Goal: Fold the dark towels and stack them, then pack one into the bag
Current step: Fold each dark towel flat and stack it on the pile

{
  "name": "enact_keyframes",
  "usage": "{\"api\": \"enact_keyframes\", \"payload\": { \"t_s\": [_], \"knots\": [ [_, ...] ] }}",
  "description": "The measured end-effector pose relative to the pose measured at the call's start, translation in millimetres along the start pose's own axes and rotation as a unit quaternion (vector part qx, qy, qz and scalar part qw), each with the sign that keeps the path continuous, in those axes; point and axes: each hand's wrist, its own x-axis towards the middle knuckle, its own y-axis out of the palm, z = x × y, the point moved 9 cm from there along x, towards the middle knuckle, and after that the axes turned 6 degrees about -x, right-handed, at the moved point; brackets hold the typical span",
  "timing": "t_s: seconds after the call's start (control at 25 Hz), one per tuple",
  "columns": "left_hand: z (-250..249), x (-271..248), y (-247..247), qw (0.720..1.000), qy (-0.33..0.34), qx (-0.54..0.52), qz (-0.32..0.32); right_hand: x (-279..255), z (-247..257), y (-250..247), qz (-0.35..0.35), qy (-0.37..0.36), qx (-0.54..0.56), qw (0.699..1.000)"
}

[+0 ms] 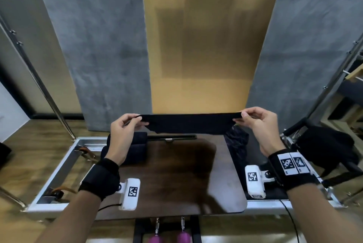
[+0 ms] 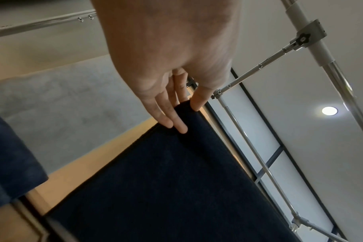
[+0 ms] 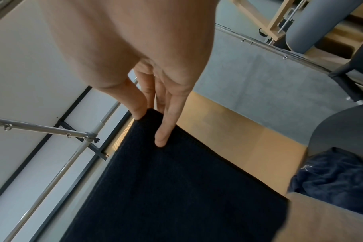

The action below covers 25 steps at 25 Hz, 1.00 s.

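The bench (image 1: 176,180) is a dark brown, glossy wooden top with rounded corners set in a pale metal frame, and it reflects the shapes above it. Held up over its far edge, clear of the surface, is the dark towel (image 1: 188,124): a navy, almost black rectangle of fine, matte, short-piled cloth with a stitched hem, stretched flat and taut between both hands so that its upper edge runs straight from one to the other. At the far left corner of the bench sits a stack of folded towels (image 1: 137,148), thick and soft-edged, partly hidden by the left wrist. At the far right corner lies a crumpled towel (image 1: 236,142), rumpled into loose folds. Off the right edge a black bag (image 1: 326,148) rests on a seat. The left hand (image 1: 122,136) pinches the towel's upper left corner, thumb on one face and the fingers (image 2: 166,119) pressed on the other, as the left wrist view shows. The right hand (image 1: 259,126) grips the upper right corner in like manner, thumb against fingers (image 3: 164,131), the cloth hanging from the pinch.
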Motion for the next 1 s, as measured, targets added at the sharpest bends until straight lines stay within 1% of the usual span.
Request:
{"api": "enact_keyframes", "payload": {
  "t_s": [0.12, 0.2, 0.24, 0.32, 0.36, 0.4, 0.48, 0.56, 0.6, 0.68, 0.76, 0.8, 0.88, 0.92, 0.96, 1.0],
  "knots": [
    [53, -37, -25, 0.998, -0.053, 0.029, -0.011, -39, -59, 4, 0.021, 0.051, -0.009, 0.998],
    [101, -73, -46, 0.989, -0.108, 0.096, -0.024, -77, -113, 7, 0.03, 0.105, -0.058, 0.992],
    [124, -93, -56, 0.98, -0.141, 0.14, -0.026, -98, -141, 8, 0.034, 0.138, -0.089, 0.986],
    [164, -129, -72, 0.952, -0.203, 0.23, -0.002, -140, -189, 11, 0.058, 0.204, -0.167, 0.963],
    [178, -142, -78, 0.934, -0.22, 0.282, 0.023, -158, -208, 12, 0.079, 0.224, -0.206, 0.949],
    [189, -149, -82, 0.913, -0.222, 0.337, 0.053, -171, -221, 14, 0.101, 0.231, -0.24, 0.938],
    [198, -149, -79, 0.87, -0.21, 0.433, 0.107, -179, -228, 17, 0.135, 0.224, -0.291, 0.92],
    [197, -134, -65, 0.839, -0.192, 0.491, 0.132, -162, -221, 20, 0.136, 0.202, -0.321, 0.915],
    [192, -123, -54, 0.832, -0.169, 0.511, 0.134, -147, -217, 21, 0.123, 0.189, -0.328, 0.917],
    [188, -95, -24, 0.836, -0.123, 0.516, 0.141, -108, -215, 23, 0.082, 0.192, -0.308, 0.928],
    [191, -70, 12, 0.854, -0.091, 0.483, 0.17, -68, -221, 32, 0.067, 0.224, -0.266, 0.935],
    [197, -59, 29, 0.861, -0.086, 0.462, 0.194, -50, -226, 39, 0.068, 0.241, -0.252, 0.935],
    [215, -36, 55, 0.863, -0.09, 0.439, 0.234, -18, -236, 53, 0.071, 0.259, -0.257, 0.928],
    [221, -27, 63, 0.864, -0.099, 0.431, 0.24, -5, -240, 60, 0.072, 0.265, -0.265, 0.924],
    [231, -16, 70, 0.862, -0.112, 0.431, 0.243, 7, -246, 66, 0.072, 0.275, -0.27, 0.92],
    [241, -9, 77, 0.85, -0.127, 0.441, 0.257, 18, -254, 72, 0.07, 0.288, -0.271, 0.916]
  ]
}}
